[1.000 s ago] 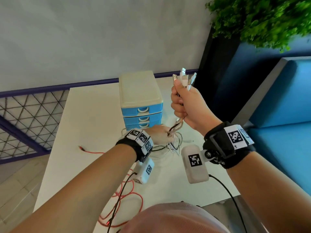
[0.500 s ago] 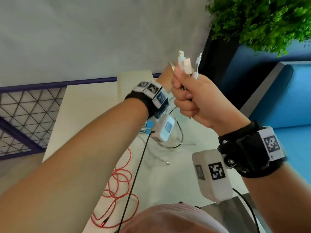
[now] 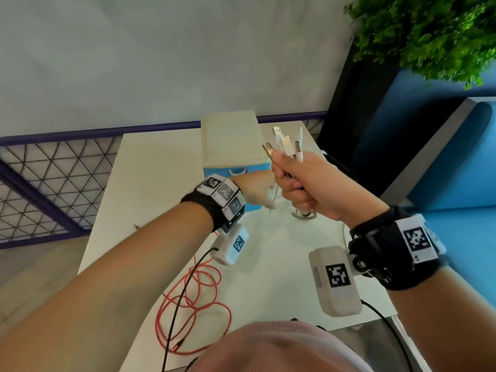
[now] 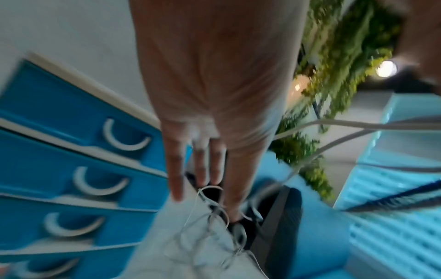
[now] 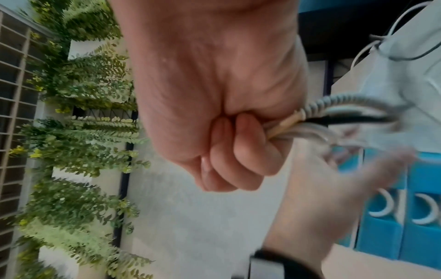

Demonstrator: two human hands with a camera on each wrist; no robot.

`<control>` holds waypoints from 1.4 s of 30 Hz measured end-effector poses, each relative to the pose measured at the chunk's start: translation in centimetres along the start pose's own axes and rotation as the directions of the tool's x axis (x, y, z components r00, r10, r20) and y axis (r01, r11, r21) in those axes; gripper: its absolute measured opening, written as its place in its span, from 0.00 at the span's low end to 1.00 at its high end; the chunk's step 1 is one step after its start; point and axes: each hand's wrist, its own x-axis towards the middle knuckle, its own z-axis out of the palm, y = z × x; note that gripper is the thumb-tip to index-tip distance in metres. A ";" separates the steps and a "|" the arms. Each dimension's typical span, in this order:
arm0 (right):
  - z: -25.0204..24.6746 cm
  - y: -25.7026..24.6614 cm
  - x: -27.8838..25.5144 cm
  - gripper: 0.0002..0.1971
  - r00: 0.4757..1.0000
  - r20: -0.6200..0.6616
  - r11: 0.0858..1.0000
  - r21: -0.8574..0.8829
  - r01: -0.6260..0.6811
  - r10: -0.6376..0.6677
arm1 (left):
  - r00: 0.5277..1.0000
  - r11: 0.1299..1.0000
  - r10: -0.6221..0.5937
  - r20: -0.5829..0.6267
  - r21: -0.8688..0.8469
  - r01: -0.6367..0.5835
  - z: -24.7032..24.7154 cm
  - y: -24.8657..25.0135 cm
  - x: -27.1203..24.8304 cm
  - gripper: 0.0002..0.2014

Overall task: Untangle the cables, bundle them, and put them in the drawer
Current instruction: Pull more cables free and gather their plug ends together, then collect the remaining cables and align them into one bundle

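Note:
My right hand (image 3: 295,183) is raised above the table in a fist around a bundle of white, grey and black cables (image 5: 334,115). Their plugs (image 3: 285,143) stick up out of the fist. The loose lengths hang down to a tangle on the table (image 4: 214,226). My left hand (image 3: 255,191) reaches in below the right fist, in front of the drawer unit (image 3: 230,138). Its fingers (image 4: 200,169) are stretched straight towards the tangle and hold nothing. The blue drawers (image 4: 95,169) are all closed. The picture of the left hand is blurred.
A red cable (image 3: 198,299) lies in loose loops on the white table (image 3: 150,183) near its front edge. A blue sofa (image 3: 456,170) and a green plant (image 3: 429,30) stand to the right. A wall and a mesh railing (image 3: 40,183) lie behind and to the left.
My left hand was up beside the plugs half a second ago and has dropped below the right fist. The right hand has stayed raised, gripping the bundle.

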 end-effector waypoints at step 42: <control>8.6 8.6 6.7 0.17 0.993 0.079 0.902 -0.429 -0.050 0.093 | 0.807 0.880 -0.276 -0.522 -0.475 -0.006 3.1 -4.7 -14.2 0.13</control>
